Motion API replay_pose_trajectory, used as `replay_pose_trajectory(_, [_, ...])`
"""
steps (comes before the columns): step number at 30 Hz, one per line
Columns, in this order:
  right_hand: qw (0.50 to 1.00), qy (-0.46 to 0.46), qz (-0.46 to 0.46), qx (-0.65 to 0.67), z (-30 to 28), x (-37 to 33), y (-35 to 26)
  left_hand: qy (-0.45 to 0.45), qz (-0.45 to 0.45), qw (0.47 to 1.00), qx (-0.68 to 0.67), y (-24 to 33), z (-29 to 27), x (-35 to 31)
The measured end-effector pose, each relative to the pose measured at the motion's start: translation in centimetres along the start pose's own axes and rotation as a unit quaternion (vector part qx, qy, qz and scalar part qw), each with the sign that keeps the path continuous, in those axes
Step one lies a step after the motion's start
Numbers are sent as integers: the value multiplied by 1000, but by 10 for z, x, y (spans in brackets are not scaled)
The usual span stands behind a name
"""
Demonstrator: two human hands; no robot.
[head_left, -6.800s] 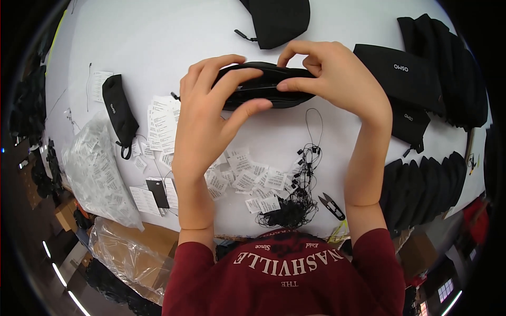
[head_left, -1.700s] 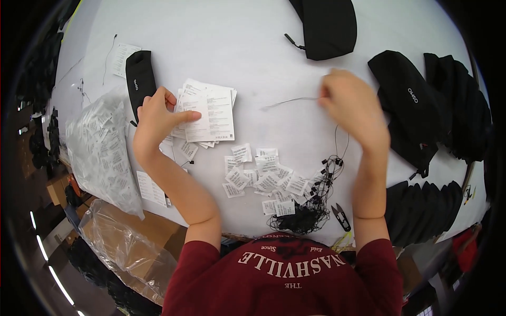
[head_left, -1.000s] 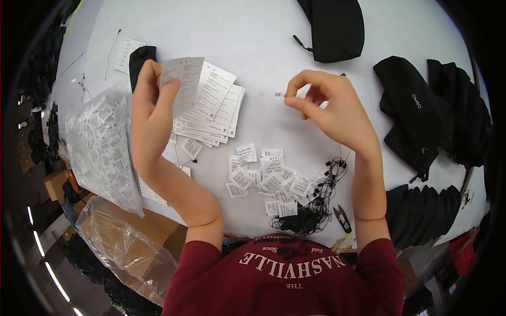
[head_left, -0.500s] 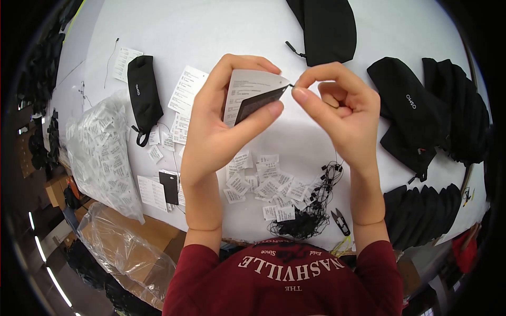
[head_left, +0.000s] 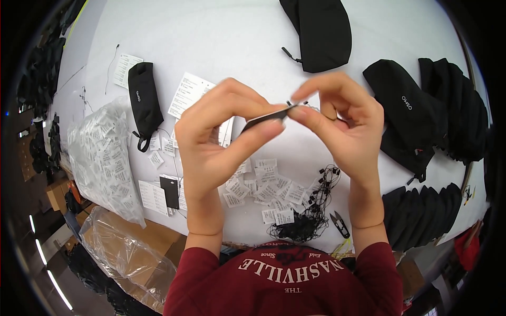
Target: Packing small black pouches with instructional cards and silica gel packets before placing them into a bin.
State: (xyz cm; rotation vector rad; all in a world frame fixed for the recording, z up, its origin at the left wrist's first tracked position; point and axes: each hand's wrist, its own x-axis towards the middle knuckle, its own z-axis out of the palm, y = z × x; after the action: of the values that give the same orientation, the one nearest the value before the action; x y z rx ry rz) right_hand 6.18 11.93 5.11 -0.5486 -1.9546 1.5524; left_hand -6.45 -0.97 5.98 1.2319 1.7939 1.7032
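Over the table my left hand [head_left: 216, 129] pinches a black hang tag [head_left: 266, 117] with a white card behind it, turned nearly edge-on. At the tag's corner my right hand [head_left: 345, 118] holds thumb and forefinger close together around the end of a thin black tag string [head_left: 289, 104]. The fingertips are slightly blurred and most of the string is hidden. Below the hands lie small white printed packets [head_left: 274, 184]. Beside them is a tangled heap of black tag strings [head_left: 303, 224].
Small black snips [head_left: 340, 225] lie near the front edge. Black pouches [head_left: 145, 100] rest at left, at the far side [head_left: 327, 37] and in stacks at right [head_left: 421, 216]. A clear bag of packets [head_left: 103, 158] stands left. White cards [head_left: 153, 196] and a black tag [head_left: 169, 192] lie near it.
Both hands have come slightly nearer to me. The tag and card have tipped from showing their faces to nearly edge-on, and my right fingertips have closed in on the corner.
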Motion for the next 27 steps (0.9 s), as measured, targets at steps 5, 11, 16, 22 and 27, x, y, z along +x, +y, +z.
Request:
replay_pose_trajectory(5, [994, -99, 20, 37, -9, -1, 3, -141, -163, 970, -113, 0, -17, 4])
replay_pose_trajectory(11, [981, -183, 54, 39, -12, 4, 6, -156, -143, 974, -78, -5, -6, 3])
replay_pose_trajectory(16, [951, -251, 152, 98, -18, 7, 12, -57, -121, 982, -131, -20, 13, 4])
replay_pose_trajectory(22, [979, -145, 97, 110, -73, 11, 2, 0, -151, 984, 97, -89, 63, 70])
replay_pose_trajectory(27, [985, -123, 102, 66, -90, 8, 1, -69, -196, 956, 205, -108, 94, 115])
